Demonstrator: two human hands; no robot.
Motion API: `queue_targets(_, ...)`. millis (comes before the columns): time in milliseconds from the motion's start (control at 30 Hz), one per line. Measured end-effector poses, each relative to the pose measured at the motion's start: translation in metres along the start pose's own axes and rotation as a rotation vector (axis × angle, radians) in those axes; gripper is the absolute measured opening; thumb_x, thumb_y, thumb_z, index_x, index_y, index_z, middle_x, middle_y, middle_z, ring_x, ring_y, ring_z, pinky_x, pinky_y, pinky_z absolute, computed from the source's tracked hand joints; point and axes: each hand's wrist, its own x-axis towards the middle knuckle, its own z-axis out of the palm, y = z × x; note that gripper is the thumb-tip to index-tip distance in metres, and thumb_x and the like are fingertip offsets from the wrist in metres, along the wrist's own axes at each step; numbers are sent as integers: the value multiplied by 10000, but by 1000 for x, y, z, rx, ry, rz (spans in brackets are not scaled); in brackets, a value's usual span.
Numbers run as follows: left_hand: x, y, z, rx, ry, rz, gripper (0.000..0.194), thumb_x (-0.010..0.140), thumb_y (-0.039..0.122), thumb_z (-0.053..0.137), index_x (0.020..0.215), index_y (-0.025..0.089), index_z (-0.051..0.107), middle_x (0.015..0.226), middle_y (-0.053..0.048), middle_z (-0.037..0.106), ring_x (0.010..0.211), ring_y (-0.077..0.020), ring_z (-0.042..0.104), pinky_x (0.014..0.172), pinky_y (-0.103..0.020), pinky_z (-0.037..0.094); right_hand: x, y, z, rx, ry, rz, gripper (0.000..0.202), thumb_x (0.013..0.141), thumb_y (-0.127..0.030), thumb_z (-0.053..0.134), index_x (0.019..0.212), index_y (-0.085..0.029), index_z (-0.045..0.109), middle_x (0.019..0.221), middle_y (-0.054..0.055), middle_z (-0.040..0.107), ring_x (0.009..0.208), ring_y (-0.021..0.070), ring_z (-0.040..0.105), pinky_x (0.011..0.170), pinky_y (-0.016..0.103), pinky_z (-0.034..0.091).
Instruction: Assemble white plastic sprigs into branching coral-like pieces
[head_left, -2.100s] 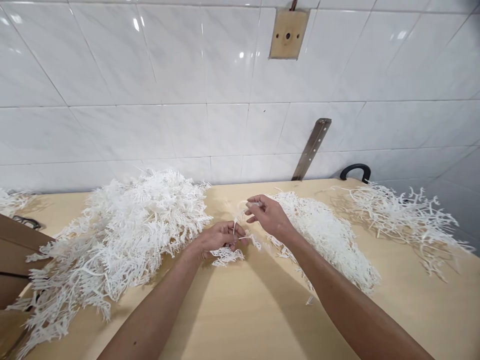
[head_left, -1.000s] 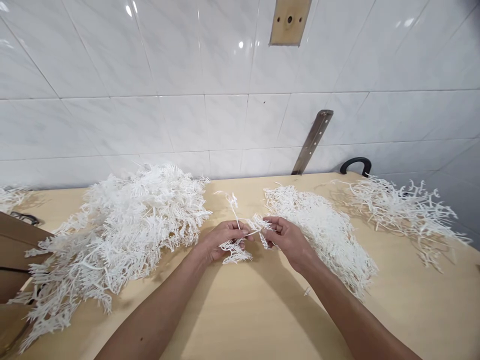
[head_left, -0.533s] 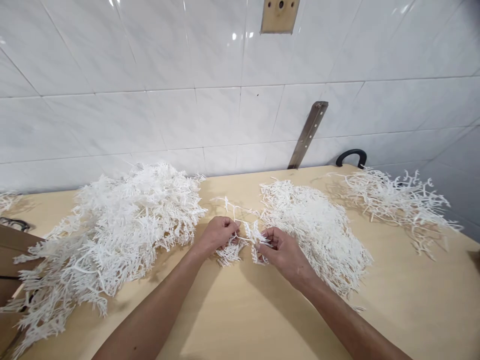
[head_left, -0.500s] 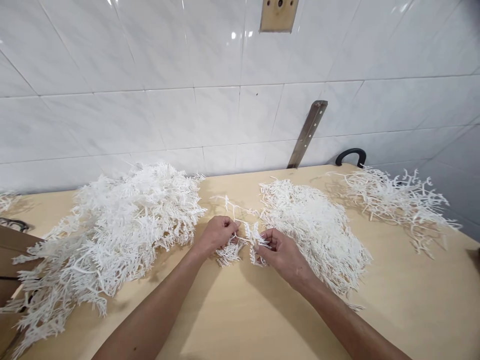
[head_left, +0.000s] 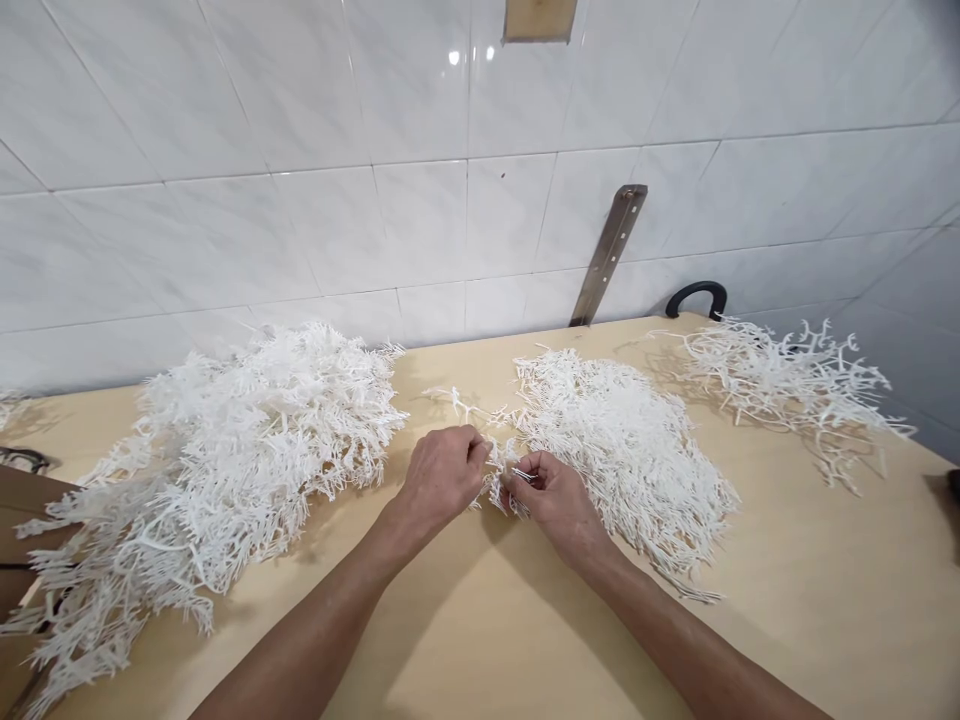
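Between two heaps, my left hand [head_left: 447, 466] is closed, its fingertips pinched at the edge of a small white branching piece [head_left: 496, 470]. My right hand [head_left: 553, 497] grips the lower right part of that piece between thumb and fingers. Beyond my hands, a thin white branched stem [head_left: 465, 405] reaches left from the right-hand heap. A large feathery white heap [head_left: 255, 450] lies left of my left hand. Just right of my right hand is a denser white heap [head_left: 630, 440].
Bare white branched stems [head_left: 787, 380] lie at the far right of the wooden table [head_left: 480, 620]. Behind them stands a black curved handle [head_left: 697, 290]. A metal strip [head_left: 609, 255] leans on the tiled wall. A cardboard box [head_left: 22, 530] is at the left edge.
My left hand has moved slightly right, closer to my right hand, and now covers more of the white piece. The whole view has shifted a little.
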Motion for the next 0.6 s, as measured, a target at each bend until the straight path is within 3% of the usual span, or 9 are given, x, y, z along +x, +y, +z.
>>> queue_targets(133, -5, 2, 3, -29, -151, -28, 233, 866, 347, 545, 719, 206, 658, 645, -49, 657, 626, -203, 585, 586, -289, 336, -2, 0, 2, 38, -14, 6, 389, 782, -567, 722, 761, -214, 559, 625, 7, 668, 564, 173, 586, 553, 291, 434)
queue_targets(233, -5, 1, 7, -103, -157, -67, 235, 850, 396, 568, 797, 199, 684, 683, -55, 691, 631, -203, 615, 575, -277, 361, -4, -3, 2, 1, 51, -28, 402, 777, -585, 719, 768, -208, 577, 645, 9, 653, 583, 171, 585, 559, 291, 442)
queue_targets(433, -2, 3, 11, -232, -228, -221, 380, 853, 488, 537, 640, 179, 592, 561, -22, 648, 399, -133, 539, 456, -240, 357, -7, -3, 2, -39, 155, -111, 330, 792, -506, 717, 814, -202, 591, 714, 16, 645, 638, 178, 606, 599, 298, 476)
queue_targets(600, -3, 7, 14, -333, -274, -304, 420, 843, 529, 536, 636, 179, 640, 446, -11, 573, 340, -135, 493, 370, -219, 329, -5, 0, 3, -62, 168, -146, 245, 806, -426, 694, 819, -202, 597, 726, 9, 642, 625, 166, 589, 593, 290, 468)
